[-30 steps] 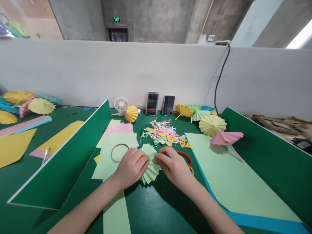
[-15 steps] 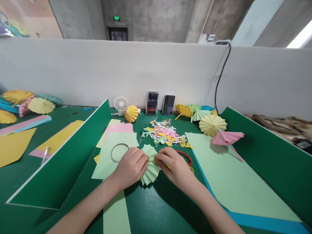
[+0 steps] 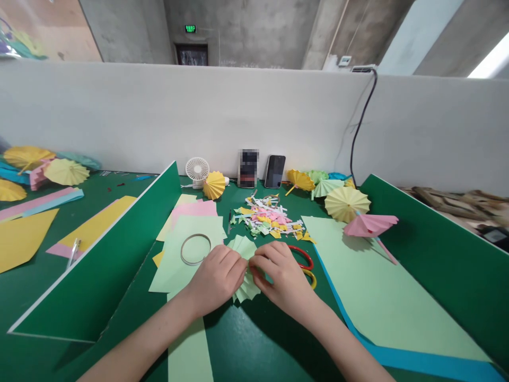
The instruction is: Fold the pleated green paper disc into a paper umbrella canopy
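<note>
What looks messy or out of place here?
Paper scraps lie heaped loose on the table beyond the left hand and right hand pinching the pleated green paper. A pink paper umbrella lies tipped on its side.

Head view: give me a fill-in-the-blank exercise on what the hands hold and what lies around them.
The left hand and right hand both pinch a pleated paper fan coloured light ____.
The tape ring lies on a paper sheet on the ____ hand's side.
The small desk fan by the wall is ____.
The paper umbrella lying nearest the green divider on the right is ____.
Missing words: green; left; white; pink.
</note>
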A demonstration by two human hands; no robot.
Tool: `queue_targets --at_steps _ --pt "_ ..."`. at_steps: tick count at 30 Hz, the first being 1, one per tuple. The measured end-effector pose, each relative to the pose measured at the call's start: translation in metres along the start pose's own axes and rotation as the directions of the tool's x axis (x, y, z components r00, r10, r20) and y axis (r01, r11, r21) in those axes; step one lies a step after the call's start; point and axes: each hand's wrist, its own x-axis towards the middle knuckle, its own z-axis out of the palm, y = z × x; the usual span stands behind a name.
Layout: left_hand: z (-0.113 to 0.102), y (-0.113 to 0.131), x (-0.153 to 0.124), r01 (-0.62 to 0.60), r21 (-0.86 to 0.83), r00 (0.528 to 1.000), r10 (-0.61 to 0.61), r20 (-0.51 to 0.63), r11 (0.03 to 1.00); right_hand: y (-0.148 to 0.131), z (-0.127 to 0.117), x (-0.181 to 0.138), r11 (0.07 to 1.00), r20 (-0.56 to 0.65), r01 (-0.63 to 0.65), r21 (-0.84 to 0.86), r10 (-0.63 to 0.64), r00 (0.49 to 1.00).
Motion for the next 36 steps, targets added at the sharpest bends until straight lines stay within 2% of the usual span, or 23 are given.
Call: queue_targets --at_steps 9,13,15,17,20,23,28,36 --pt "0.000 -0.006 0.001 0.019 0.010 1.000 -0.019 0.024 1.000 0.009 -0.005 0.001 0.994 0.004 0.047 -0.102 -0.047 0.999" --pt "0.001 -0.013 0.000 0.031 0.018 1.000 -0.031 -0.001 0.999 0.021 -0.009 0.002 0.990 -0.031 0.030 -0.140 -0.035 0.999" --pt "0.002 -0.016 -0.001 0.050 0.015 0.998 -0.050 -0.037 0.999 0.026 -0.012 0.002 0.993 -0.082 -0.010 -0.113 0.001 0.997" --pt "0.002 -0.017 -0.001 0.062 0.001 0.996 -0.062 -0.062 0.998 0.028 -0.015 0.001 0.997 -0.103 -0.069 -0.016 0.067 0.992" --pt "0.003 -0.015 -0.002 0.048 -0.025 0.997 -0.050 -0.059 0.999 0.022 -0.015 0.001 0.980 -0.018 -0.132 0.150 0.136 0.991" --pt "0.003 -0.010 -0.003 0.036 -0.036 0.998 -0.038 -0.045 0.999 0.014 -0.009 0.000 0.965 0.064 -0.143 0.221 0.132 0.989" --pt "0.002 -0.007 -0.003 0.040 -0.054 0.998 -0.042 -0.049 0.998 0.011 -0.002 -0.001 0.976 0.047 -0.110 0.189 0.103 0.994" --pt "0.002 -0.012 -0.001 0.044 -0.023 0.998 -0.045 -0.041 0.999 0.009 -0.005 0.000 0.993 0.007 -0.062 0.104 0.062 0.998"
